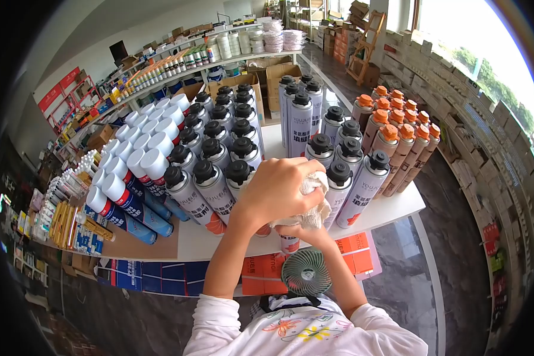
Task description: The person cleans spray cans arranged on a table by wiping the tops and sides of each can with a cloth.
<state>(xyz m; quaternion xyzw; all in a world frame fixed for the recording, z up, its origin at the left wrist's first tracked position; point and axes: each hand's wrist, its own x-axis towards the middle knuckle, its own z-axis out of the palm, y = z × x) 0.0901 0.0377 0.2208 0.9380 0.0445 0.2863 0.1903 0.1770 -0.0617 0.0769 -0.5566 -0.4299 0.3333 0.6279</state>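
In front of my chest, above the table's front edge, my left hand is closed on a crumpled off-white cloth. Under it my right hand grips a spray can, whose lower end shows below the hands. The cloth is wrapped against the can and hides its upper part. Black-capped cans stand in rows just left of my hands. More black-capped cans stand close on the right.
White-capped blue cans fill the left of the white table. Orange-capped cans stand at its right. Orange boxes and a small green fan are below the front edge. Shelves with goods line the back.
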